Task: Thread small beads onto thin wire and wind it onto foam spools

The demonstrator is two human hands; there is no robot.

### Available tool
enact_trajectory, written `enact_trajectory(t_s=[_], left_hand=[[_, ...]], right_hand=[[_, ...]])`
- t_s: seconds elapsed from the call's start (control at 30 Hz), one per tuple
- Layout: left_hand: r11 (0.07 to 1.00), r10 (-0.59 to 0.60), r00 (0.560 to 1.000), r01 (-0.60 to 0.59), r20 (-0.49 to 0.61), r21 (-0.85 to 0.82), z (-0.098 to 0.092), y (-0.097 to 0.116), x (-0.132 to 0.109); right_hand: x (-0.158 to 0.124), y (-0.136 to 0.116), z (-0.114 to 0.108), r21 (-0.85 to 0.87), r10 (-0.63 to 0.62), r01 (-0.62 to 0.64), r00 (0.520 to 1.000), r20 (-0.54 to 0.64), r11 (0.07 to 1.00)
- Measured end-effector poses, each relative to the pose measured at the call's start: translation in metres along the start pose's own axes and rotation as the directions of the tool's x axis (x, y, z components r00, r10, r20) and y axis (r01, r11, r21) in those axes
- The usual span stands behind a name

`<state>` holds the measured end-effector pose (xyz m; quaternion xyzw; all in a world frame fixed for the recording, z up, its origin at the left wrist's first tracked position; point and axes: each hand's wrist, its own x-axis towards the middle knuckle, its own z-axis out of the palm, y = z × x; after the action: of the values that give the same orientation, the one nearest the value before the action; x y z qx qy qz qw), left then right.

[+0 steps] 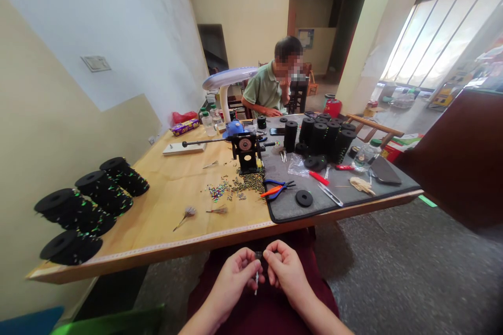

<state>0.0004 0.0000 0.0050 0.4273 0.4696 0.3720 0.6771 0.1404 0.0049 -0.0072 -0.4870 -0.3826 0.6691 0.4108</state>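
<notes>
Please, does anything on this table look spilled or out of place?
Possibly the small multicoloured pieces: they lie scattered loose on the wooden tabletop, with no container around them, beside a denser pile in front of the black device. That may be deliberate.

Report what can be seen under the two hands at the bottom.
Dark red cloth shows below both. A thin whitish piece sticks out below the left hand, its upper part covered by fingers. Anything inside the pinched right hand is hidden.

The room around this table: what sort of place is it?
Probably a small handicraft workshop, judging by the black dial-faced metal machine, the blue-and-orange pliers and the black cylindrical rolls.
</notes>
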Motion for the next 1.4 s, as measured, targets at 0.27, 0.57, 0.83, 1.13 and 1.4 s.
enact_trajectory(t_s=[0.27,0.57,0.83,1.13,1.4], left_hand=[[0.998,0.017,1.0,-0.018,0.002,0.056,0.0,-0.002,0.0],[0.999,0.009,1.0,-0.009,0.0,-0.039,0.001,-0.004,0.0],[1.0,0.011,0.999,-0.011,-0.038,-0.002,0.001,-0.003,0.0],[0.999,0.026,0.994,-0.024,-0.102,0.028,-0.001,-0.002,0.003],[0.998,0.044,0.993,-0.038,-0.11,0.055,-0.002,-0.005,0.004]], right_hand=[[0.0,-0.003,0.001,-0.017,0.026,-0.026,1.0,-0.009,1.0],[-0.001,-0.003,0.003,-0.018,0.01,-0.011,1.0,-0.006,1.0],[0.0,0.001,0.002,-0.013,0.026,-0.026,1.0,0.01,1.0],[-0.009,0.0,0.001,-0.066,0.086,-0.082,0.995,0.058,0.994],[-0.011,0.0,0.003,-0.069,0.106,-0.1,0.991,0.082,0.993]])
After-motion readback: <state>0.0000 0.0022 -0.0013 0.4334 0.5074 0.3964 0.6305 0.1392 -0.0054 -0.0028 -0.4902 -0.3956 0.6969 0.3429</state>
